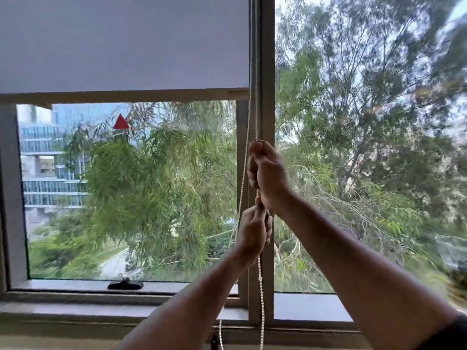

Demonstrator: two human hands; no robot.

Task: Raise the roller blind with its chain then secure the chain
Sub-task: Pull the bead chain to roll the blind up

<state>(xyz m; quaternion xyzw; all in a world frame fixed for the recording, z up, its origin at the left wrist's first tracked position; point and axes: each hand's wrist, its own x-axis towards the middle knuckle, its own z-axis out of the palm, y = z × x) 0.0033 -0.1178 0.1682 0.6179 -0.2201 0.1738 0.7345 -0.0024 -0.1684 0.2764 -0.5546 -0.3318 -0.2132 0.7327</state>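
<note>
**Both hands closed on the blind chain, one above the other**

The right hand (265,173) is fisted around the white beaded chain (260,286) in front of the grey vertical window post (267,72). Just beneath it, almost touching its heel, the left hand (254,233) pinches the same strand between thumb and curled fingers. That strand rises taut from the right fist and hangs below the left hand past the sill; the loop's other strand runs slack just left of both hands. Up and to the left of the hands, the pale grey fabric roller blind (121,41) ends in a flat bottom bar (121,95), above the right fist. Down to the left of the hands, a black window latch (125,284) sits on the lower frame.
</note>
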